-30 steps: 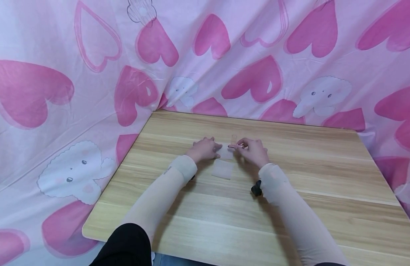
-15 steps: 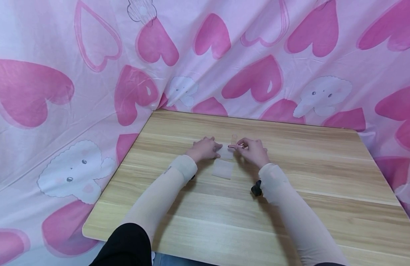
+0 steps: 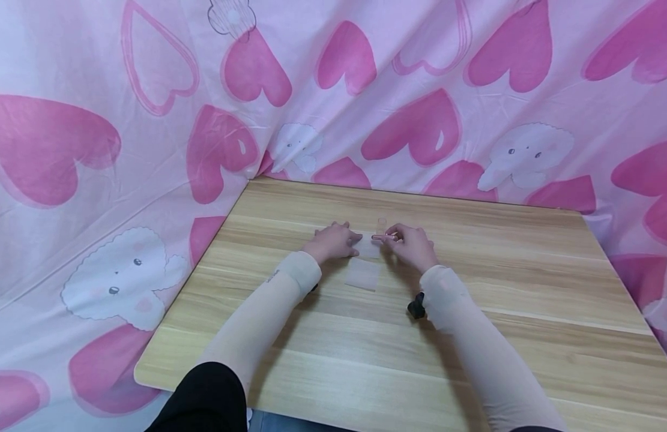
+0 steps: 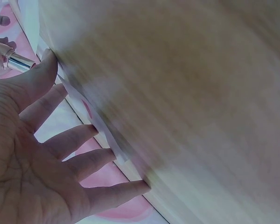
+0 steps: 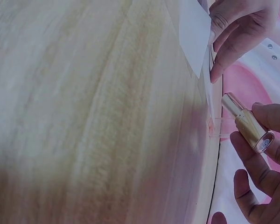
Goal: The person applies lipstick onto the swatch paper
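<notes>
My right hand (image 3: pixel 413 247) pinches a gold lipstick tube (image 5: pixel 246 123) between thumb and fingers, held close above a small white sheet of paper (image 3: pixel 370 249). In the head view the tube lies nearly level and points left. Fingers spread, my left hand (image 3: pixel 333 241) presses its fingertips on the left side of that sheet. A short red mark (image 4: pixel 87 108) shows on the paper in the left wrist view. A second thin sheet (image 3: pixel 362 274) lies nearer to me. Just behind the lipstick stands a small clear cap (image 3: pixel 382 222).
The wooden table (image 3: pixel 501 258) stretches out on both sides, with its rounded front left corner in view. Behind it and to the left hangs a pink curtain (image 3: pixel 317 108) printed with hearts. A black wrist mount (image 3: pixel 416 306) sits under the right cuff.
Almost nothing differs. Both hands, the lipstick and the sheets keep nearly the same places, with only a tiny shift of the view.
</notes>
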A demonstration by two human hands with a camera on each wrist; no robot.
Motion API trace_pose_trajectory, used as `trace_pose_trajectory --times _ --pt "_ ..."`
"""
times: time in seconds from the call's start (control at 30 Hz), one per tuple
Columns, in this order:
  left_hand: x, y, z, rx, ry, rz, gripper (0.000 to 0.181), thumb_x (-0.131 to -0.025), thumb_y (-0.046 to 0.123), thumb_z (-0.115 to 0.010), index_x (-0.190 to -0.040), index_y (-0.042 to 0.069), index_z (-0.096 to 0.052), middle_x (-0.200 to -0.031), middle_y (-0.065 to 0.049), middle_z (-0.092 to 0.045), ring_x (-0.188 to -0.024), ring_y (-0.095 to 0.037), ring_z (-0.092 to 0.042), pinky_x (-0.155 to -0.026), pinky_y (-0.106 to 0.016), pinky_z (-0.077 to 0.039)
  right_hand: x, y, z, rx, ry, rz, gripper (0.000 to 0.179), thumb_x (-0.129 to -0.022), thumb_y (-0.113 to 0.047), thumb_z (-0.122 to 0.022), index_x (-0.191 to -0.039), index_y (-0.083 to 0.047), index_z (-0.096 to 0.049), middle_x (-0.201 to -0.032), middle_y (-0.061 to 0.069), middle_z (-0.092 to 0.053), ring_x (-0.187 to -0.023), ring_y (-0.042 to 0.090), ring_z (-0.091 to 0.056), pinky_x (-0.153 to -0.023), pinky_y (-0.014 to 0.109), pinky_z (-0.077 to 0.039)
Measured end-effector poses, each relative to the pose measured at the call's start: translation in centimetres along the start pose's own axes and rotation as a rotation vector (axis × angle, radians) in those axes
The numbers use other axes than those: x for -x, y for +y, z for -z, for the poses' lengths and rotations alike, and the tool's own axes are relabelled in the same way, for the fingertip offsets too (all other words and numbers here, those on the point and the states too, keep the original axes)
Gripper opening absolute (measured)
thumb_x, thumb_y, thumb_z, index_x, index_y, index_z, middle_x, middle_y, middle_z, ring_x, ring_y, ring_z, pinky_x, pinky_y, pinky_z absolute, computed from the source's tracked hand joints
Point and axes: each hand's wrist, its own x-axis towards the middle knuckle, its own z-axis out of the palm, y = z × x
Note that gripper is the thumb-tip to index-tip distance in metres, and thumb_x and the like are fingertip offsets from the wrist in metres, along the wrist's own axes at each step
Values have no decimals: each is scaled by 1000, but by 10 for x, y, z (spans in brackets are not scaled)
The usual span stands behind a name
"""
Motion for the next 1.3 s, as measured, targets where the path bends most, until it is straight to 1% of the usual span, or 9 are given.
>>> trace_pose_trajectory --times 0.23,0.4,0.53,0.67,0.87,1.07,1.3 --pt "-1 -1 0 -10 0 -3 53 -95 43 -68 -145 32 -55 -163 -12 -29 -147 -45 -24 -103 -80 -24 -1 -4 -2 28 17 21 29 -99 -41 -63 -114 -18 -69 -107 6 -72 -97 27 -61 -89 63 -42" --pt "0 0 0 3 -5 -3 54 -95 42 -69 -145 31 -55 -163 -13 -29 -147 -46 -24 -103 -80 -23 -3 -10 0 50 32 42 26 -99 -39 -64 -112 -19 -72 -106 5 -72 -94 25 -61 -87 59 -44" --pt "0 0 0 -3 -7 0 53 -95 42 -68 -146 31 -54 -163 -13 -29 -147 -47 -23 -103 -80 -23 -6 -12 -2 84 46 42 25 -99 -41 -63 -112 -21 -73 -108 3 -73 -100 25 -61 -88 61 -42" --pt "-1 0 -1 -10 -8 2 54 -95 43 -68 -146 32 -54 -163 -13 -29 -147 -46 -23 -103 -80 -23 -7 -13 -5 107 50 42 24 -99 -37 -63 -111 -20 -73 -107 3 -73 -106 30 -58 -88 64 -39" --pt "-1 1 -1 -14 -4 2 54 -95 43 -68 -146 32 -54 -163 -12 -29 -147 -46 -23 -103 -81 -22 -8 -13 -6 139 34 44 21 -99 -34 -64 -109 -18 -73 -104 3 -71 -109 33 -53 -88 63 -40" --pt "-1 1 0 0 7 13 54 -95 42 -69 -145 33 -55 -163 -11 -29 -148 -44 -25 -103 -80 -23 -10 -11 -6 153 29 48 22 -98 -34 -65 -110 -18 -74 -105 3 -72 -109 33 -53 -88 64 -39" --pt "-1 1 1 -4 1 9 54 -95 43 -68 -146 33 -54 -163 -12 -28 -147 -45 -25 -103 -80 -23 -10 -11 -6 154 -10 37 21 -97 -33 -66 -109 -19 -75 -104 2 -72 -108 31 -54 -91 66 -38"
